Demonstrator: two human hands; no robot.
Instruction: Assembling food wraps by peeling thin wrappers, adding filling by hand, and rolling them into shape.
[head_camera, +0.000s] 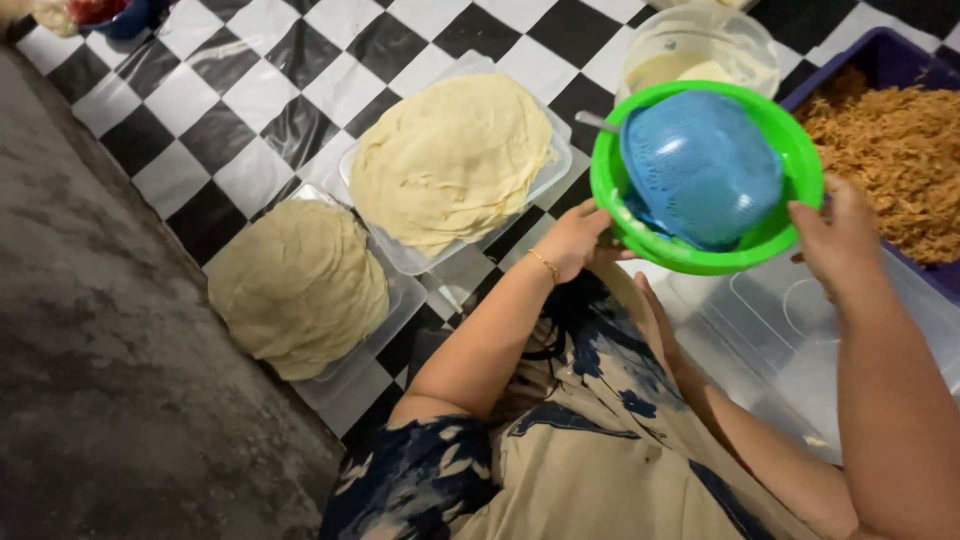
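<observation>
I hold a bright green plastic bowl (610, 190) up over my lap, tilted toward me. Inside it sits a blue plastic strainer (700, 165), and a metal spoon handle (598, 121) sticks out at its left rim. My left hand (572, 238), a thin gold bracelet on its wrist, grips the bowl's lower left edge. On the right rim is my right hand (838, 232), gripping it. My blue and beige patterned clothing (590, 450) fills the bottom of the view.
Two clear trays hold stacks of thin pale round wrappers (452, 155) (298, 285) on a black-and-white checkered mat (215, 95). A purple tub of brown shredded filling (900, 150), a clear container of pale batter (700, 50) and a clear plastic box (800, 330) stand right. Grey concrete floor (110, 380) lies left.
</observation>
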